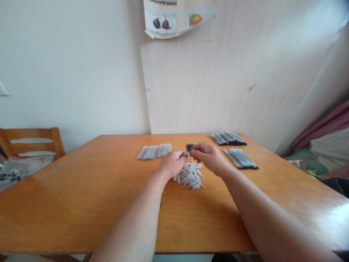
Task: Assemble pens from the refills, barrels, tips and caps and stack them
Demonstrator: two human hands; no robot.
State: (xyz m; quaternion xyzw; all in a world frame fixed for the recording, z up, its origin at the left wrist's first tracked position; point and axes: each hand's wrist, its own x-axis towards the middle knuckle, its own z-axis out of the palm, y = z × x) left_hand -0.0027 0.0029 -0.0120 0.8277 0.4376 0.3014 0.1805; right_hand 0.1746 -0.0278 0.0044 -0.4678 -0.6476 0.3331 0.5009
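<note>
My left hand [172,162] is closed on a thin greyish stick [186,154], which looks like a pen part. Opposite it, my right hand [208,157] pinches at the stick's right end; whether a separate small piece sits in those fingertips is too small to tell. Just below both hands lies a loose pile of small white tapered pieces [191,176]. Behind the fingers, a bundle of short dark sticks [189,147] is partly hidden. To the left of my left hand, whitish translucent tubes [155,151] lie side by side in a row.
Right of my right hand lies a row of clear tubes with black ends [241,158]. Farther back is a second, larger stack of black-ended tubes [227,138]. All rest on a wooden table [81,203] against the wall. A wooden chair [31,145] stands at the left.
</note>
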